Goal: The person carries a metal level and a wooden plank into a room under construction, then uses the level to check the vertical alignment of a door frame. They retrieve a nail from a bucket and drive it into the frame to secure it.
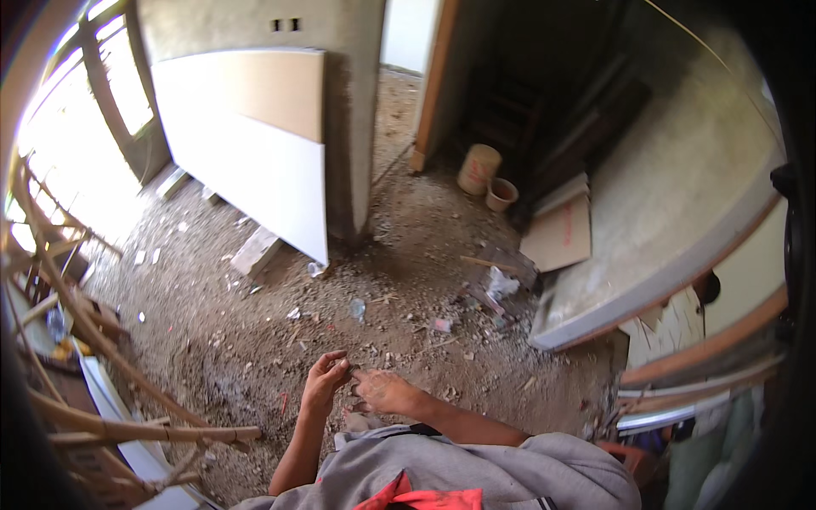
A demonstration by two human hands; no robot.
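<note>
Just in front of my body, over the dirt floor, my two hands are close together. My left hand [325, 382] is closed, its thumb and forefinger brought together in a pinch. Fingertips of my right hand [382, 391] reach toward the left palm, its fingers curled. Whatever they hold, if anything, is too small to make out. Below them are my grey shirt [527, 467] and a piece of red cloth [425, 493].
White boards [246, 161] lean against a wall ahead. A bucket [478, 167] and a smaller pot [501, 195] stand near a cardboard sheet [561, 234]. Wooden poles [161, 433] jut in at left. Rubble and a plastic bag [501, 283] litter the floor.
</note>
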